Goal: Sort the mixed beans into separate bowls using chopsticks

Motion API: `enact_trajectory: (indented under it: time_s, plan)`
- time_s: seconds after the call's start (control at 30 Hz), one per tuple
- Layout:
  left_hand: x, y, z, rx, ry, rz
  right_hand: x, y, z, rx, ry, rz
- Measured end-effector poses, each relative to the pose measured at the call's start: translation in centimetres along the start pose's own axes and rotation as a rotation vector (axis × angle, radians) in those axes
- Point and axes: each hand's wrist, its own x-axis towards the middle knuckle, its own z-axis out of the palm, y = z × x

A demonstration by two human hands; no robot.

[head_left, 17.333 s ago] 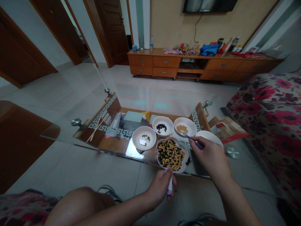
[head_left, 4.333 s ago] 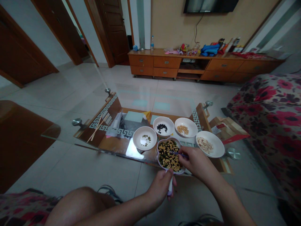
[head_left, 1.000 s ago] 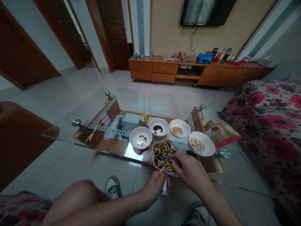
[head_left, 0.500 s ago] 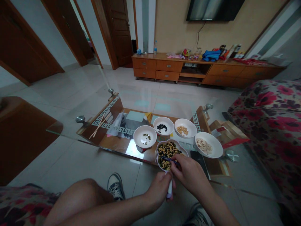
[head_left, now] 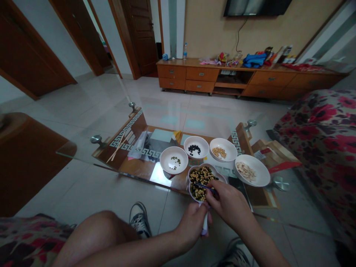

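While the left hand (head_left: pixel 193 222) wraps the dish (head_left: pixel 221 177) handle (head_left: pixel 205 225) at the table's (head_left: pixel 139 174) near edge, the right hand (head_left: pixel 229 202) pinches tweezers (head_left: pixel 205 186) over mixed beans (head_left: pixel 204 172). Four bowls (head_left: pixel 167 158) hold few; most seem unseparated

4 rnd bowls (head_left: pixel 166 157), 1 flwr-shaped dish (head_left: pixel 220 176), 2 hands (head_left: pixel 191 221).

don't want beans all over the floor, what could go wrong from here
The dish overlaps the front edge of the glass table in this view, so if the left hand slips on its handle, it might tip. The thin tool in the right hand points into the beans and could flick some out.
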Motion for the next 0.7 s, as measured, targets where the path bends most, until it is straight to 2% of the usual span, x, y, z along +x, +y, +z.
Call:
enact_trajectory:
  time_s: [0.43,0.7]
  plan:
    - [-0.13,0.27,0.07,0.024,0.015,-0.015,0.07,0.03,0.12,-0.008,-0.023,-0.009]
    - [0.24,-0.41,0.03,0.005,0.009,-0.005,0.20,-0.08,-0.09,0.010,-0.057,0.006]
